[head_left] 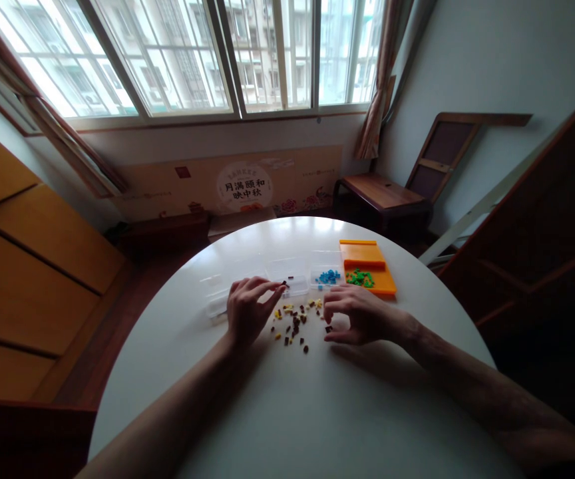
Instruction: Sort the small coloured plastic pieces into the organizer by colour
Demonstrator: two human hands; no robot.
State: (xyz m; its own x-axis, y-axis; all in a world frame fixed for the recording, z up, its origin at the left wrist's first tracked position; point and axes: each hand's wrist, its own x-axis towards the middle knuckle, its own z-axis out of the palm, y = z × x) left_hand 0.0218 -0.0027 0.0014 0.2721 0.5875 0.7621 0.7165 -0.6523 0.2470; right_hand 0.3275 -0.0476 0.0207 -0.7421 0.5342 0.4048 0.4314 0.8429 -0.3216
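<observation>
A scatter of several small brown and yellow pieces [295, 324] lies on the round white table [287, 406] between my hands. My left hand [250, 307] is raised at the left of the scatter, its fingertips pinched on a small dark piece near the clear plastic boxes [267, 287]. My right hand [360, 314] rests on the table at the right of the scatter, fingers curled down, fingertips close to a brown piece [328, 328]. Whether it holds anything is hidden.
Behind the hands, a clear box holds blue pieces [328, 276] and an orange tray [367, 265] holds green pieces [360, 278]. A wooden chair [392, 193] stands beyond the table, wooden cabinets [22, 266] at the left, a dark wooden frame [552, 219] at the right.
</observation>
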